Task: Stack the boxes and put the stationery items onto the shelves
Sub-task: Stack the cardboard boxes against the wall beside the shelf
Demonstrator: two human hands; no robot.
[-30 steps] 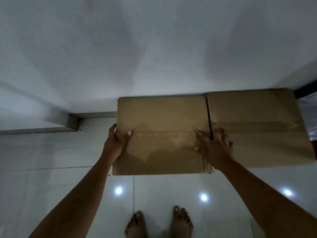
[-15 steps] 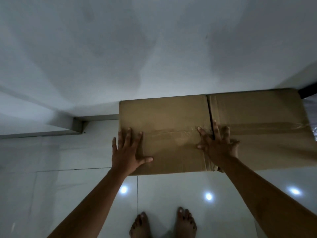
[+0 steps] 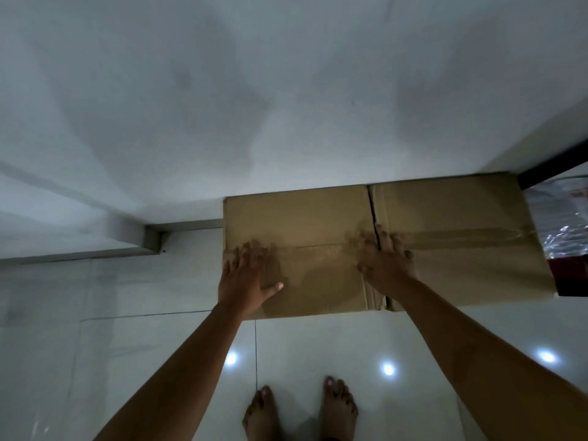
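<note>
- Boxes: left box (image 3: 302, 249) and right box (image 3: 461, 237) side by side against the wall, tops level.
- Left hand (image 3: 248, 278), right hand (image 3: 385, 265): flat on top, fingers spread, no grip closed.
- No stationery or shelves visible; shelving likely still to do.

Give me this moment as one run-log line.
left hand flat on left box | right hand flat across seam with right box | boxes side by side, unstacked

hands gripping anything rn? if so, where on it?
Nothing gripped. Left hand lies flat, fingers spread, on the left cardboard box top; right hand presses flat across the seam with the right cardboard box.
</note>
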